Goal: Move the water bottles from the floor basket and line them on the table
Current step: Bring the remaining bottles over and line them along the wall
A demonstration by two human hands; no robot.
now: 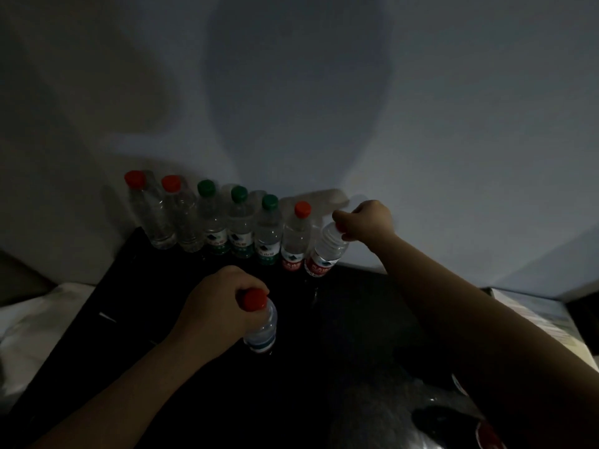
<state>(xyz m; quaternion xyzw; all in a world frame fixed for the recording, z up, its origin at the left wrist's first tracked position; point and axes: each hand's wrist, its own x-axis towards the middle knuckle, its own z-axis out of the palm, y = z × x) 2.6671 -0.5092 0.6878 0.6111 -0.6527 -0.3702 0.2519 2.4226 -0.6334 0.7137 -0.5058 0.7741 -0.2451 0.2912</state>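
Dimly lit as the room is, a row of six bottles (240, 231) shows plainly along the back edge of the black table (356, 319), upright against the pale wall (324, 92). From the left the caps run red, red, green, green, green, red, and each bottle stands just beside the next.

At the right end of that row the right hand (366, 222) is curled over the cap of a tilted bottle (325, 254) with a red label. Its top leans away to the right while its base sits close beside the sixth bottle; whether the base rests fully on the table I cannot tell.

Nearer to the person, the left hand (217, 299) grips a near bottle (262, 332) round the neck, just under its red cap, well apart from the row. It is upright over the dark tabletop, though I cannot tell if it touches the surface.

Off the left edge of the table lies a white cloth (39, 319), and off the right edge some pale papers (534, 319)
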